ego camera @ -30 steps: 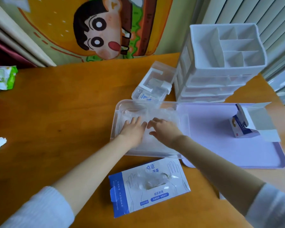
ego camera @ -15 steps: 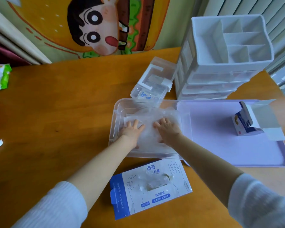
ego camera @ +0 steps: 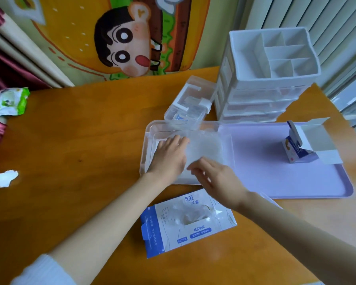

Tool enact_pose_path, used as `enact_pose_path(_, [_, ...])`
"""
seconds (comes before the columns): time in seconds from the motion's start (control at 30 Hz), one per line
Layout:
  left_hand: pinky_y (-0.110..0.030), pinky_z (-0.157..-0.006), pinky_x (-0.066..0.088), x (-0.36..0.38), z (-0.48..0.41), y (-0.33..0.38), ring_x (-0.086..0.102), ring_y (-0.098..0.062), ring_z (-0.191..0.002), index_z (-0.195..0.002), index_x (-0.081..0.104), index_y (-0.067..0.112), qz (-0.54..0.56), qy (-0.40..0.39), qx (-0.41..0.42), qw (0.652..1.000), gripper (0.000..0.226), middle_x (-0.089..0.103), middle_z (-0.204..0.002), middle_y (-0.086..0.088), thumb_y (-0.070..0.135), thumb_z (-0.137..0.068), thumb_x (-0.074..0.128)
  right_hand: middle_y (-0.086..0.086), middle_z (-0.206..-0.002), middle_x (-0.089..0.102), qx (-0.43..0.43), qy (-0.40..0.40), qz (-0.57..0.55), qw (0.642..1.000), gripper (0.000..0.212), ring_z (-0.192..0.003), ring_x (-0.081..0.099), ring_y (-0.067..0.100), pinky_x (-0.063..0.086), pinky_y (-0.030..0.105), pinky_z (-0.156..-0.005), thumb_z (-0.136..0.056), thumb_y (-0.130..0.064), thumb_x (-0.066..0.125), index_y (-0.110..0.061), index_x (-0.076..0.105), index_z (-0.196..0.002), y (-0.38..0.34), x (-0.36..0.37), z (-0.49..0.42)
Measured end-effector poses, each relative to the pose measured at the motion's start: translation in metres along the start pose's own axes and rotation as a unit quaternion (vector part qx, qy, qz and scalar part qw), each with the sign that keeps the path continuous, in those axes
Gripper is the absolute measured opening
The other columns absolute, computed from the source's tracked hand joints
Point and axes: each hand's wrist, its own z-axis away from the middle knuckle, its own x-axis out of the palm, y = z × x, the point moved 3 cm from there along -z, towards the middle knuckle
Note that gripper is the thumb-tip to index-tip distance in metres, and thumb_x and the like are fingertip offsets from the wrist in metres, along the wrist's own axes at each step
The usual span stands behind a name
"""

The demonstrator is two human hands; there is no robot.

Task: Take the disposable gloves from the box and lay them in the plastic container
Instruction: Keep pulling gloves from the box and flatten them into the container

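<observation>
Gloves [ego camera: 206,147] under flat left hand [ego camera: 169,159], right hand [ego camera: 218,179] hovering

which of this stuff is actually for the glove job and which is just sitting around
For the job: glove box, gloves under the left hand, clear plastic container.

Lying about: lilac tray, white drawer organiser, small open carton, small clear box, green packet, crumpled white paper.

Gloves [ego camera: 203,147]: thin translucent plastic, a crumpled flat layer inside the container, centre of frame; more show in the box's opening.
Box [ego camera: 185,225]: flat white-and-blue carton, face up on the tabletop [ego camera: 80,140], lower centre.
Container [ego camera: 169,126]: clear, shallow, rectangular, uncovered, just above the box.
</observation>
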Motion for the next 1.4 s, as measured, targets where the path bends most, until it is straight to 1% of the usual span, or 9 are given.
enact_pose_path(0.13, [-0.035,-0.08,0.048,-0.007,0.038,0.024,0.057,-0.024,-0.094,-0.11,0.059,0.008,0.083,0.106,0.093,0.986,0.029,0.059,-0.106,-0.009,-0.004,-0.084,0.057,-0.002,-0.091,0.062,-0.043,-0.078,0.043,0.995,0.023,-0.08,0.057,0.013,0.049,0.024,-0.062,-0.096,-0.033,0.047,-0.014,0.056,-0.105,-0.008,0.029,0.05])
enact_pose_path(0.3, [-0.028,-0.069,0.053,0.02,0.083,0.03,0.061,-0.021,-0.083,-0.104,0.059,0.009,0.087,0.074,0.113,0.987,0.025,0.06,-0.097,-0.006,-0.002,-0.082,0.063,-0.001,-0.081,0.066,0.002,-0.14,0.095,0.986,0.021,-0.067,0.064,0.018,0.045,0.023,-0.051,-0.078,-0.024,0.065,-0.016,0.056,-0.095,0.003,0.051,0.071])
enact_pose_path(0.47, [-0.009,-0.079,0.035,0.043,0.118,0.016,0.046,-0.01,-0.112,-0.132,0.041,0.018,0.11,-0.046,0.008,0.993,0.034,0.043,-0.128,0.004,0.028,-0.099,0.046,0.004,-0.102,0.068,0.138,-0.07,0.067,0.986,0.018,-0.086,0.063,0.029,0.038,0.029,-0.063,-0.097,-0.02,0.048,-0.013,0.058,-0.11,0.011,0.024,0.07])
enact_pose_path(0.63, [-0.034,-0.116,0.015,0.07,0.133,0.011,0.011,-0.018,-0.144,-0.152,0.01,0.022,-0.005,-0.202,-0.021,0.979,0.091,0.01,-0.157,0.002,0.058,-0.084,0.058,0.006,-0.087,0.07,0.203,-0.033,0.051,0.977,0.014,-0.076,0.062,0.033,0.036,0.031,-0.058,-0.097,-0.022,0.051,-0.009,0.056,-0.1,0.017,0.0,0.071])
enact_pose_path(0.97, [-0.032,-0.116,0.018,0.064,0.131,0.01,0.014,-0.016,-0.143,-0.15,0.02,0.021,0.021,-0.21,-0.019,0.977,0.082,0.014,-0.156,0.003,0.047,-0.085,0.064,0.012,-0.076,0.065,0.246,0.054,-0.004,0.968,0.018,-0.067,0.057,0.031,0.044,0.039,-0.059,-0.098,-0.016,0.046,-0.005,0.058,-0.09,0.016,-0.038,0.056])
enact_pose_path(1.07, [-0.031,-0.111,0.029,0.049,0.127,0.016,0.026,-0.013,-0.139,-0.149,0.023,0.023,0.133,-0.204,-0.067,0.968,0.074,0.024,-0.154,0.005,0.046,-0.09,0.059,0.009,-0.074,0.062,0.243,0.033,-0.006,0.969,0.02,-0.067,0.054,0.029,0.042,0.038,-0.059,-0.099,-0.018,0.045,-0.008,0.056,-0.085,0.017,-0.04,0.052])
enact_pose_path(1.2, [-0.016,-0.093,0.036,0.016,0.115,0.035,0.036,-0.001,-0.125,-0.145,0.026,0.03,0.448,-0.158,-0.148,0.867,0.062,0.036,-0.142,0.016,0.041,-0.093,0.057,0.005,-0.065,0.055,0.237,-0.024,-0.025,0.971,0.024,-0.059,0.047,0.023,0.038,0.027,-0.054,-0.098,-0.017,0.046,-0.009,0.051,-0.076,0.009,-0.032,0.054])
enact_pose_path(1.3, [0.003,-0.069,0.039,0.001,0.106,0.042,0.043,0.002,-0.114,-0.133,0.037,0.029,0.51,-0.09,-0.153,0.841,0.045,0.044,-0.115,0.024,0.025,-0.094,0.059,-0.002,-0.06,0.036,0.243,-0.073,-0.132,0.958,0.034,-0.051,0.03,0.008,0.028,0.017,-0.048,-0.099,-0.02,0.046,-0.009,0.039,-0.068,-0.005,-0.025,0.051])
enact_pose_path(1.4, [-0.005,-0.07,0.048,0.0,0.102,0.038,0.062,-0.013,-0.094,-0.11,0.055,0.02,0.507,-0.045,-0.177,0.842,0.021,0.065,-0.101,0.008,0.018,-0.09,0.064,-0.002,-0.061,0.04,0.267,-0.094,-0.295,0.913,0.035,-0.045,0.041,0.0,0.036,0.009,-0.048,-0.102,-0.017,0.04,-0.006,0.04,-0.069,-0.015,-0.023,0.047])
